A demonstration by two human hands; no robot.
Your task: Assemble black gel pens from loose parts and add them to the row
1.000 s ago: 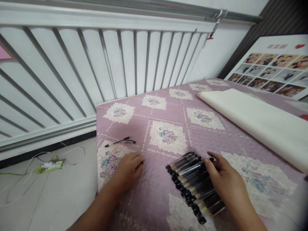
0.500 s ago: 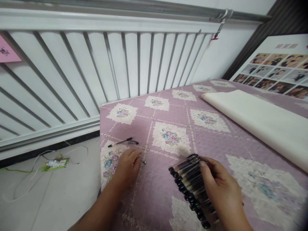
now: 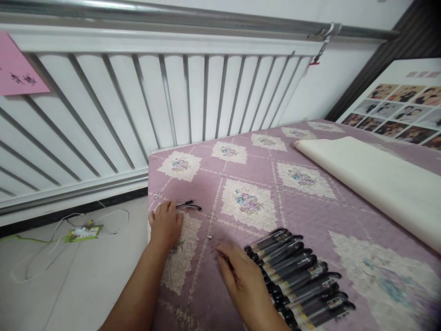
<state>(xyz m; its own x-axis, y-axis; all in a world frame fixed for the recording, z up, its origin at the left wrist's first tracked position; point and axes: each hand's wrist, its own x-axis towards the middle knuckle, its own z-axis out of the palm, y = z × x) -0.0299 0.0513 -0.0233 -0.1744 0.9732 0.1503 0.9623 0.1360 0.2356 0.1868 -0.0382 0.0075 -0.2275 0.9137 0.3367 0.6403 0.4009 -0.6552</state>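
My left hand (image 3: pixel 166 226) reaches over a thin black pen (image 3: pixel 185 203) at the left side of the purple floral cover; its curled fingers hide the pen's near end and appear to grip it. A loose black pen cap with a clip (image 3: pixel 193 208) lies beside it. My right hand (image 3: pixel 243 280) hovers palm down, fingers slightly apart and blurred, with nothing visible in them. A tiny metallic piece (image 3: pixel 209 236) rests just beyond its fingertips. Against its right side lies a row of several capped black gel pens (image 3: pixel 305 271), partly covered by the hand.
A rolled cream sheet (image 3: pixel 372 184) lies on the cover (image 3: pixel 255 170) to the right. Behind stands a white radiator (image 3: pixel 193 96) bearing a pink note (image 3: pixel 20 69). A photo board (image 3: pixel 403 105) leans at the back right. A green-white power strip (image 3: pixel 83 233) with cables lies on the floor.
My right hand has let go of the row of pens and moved left. My left hand has shifted left and up onto the loose pen. The view has tilted slightly.
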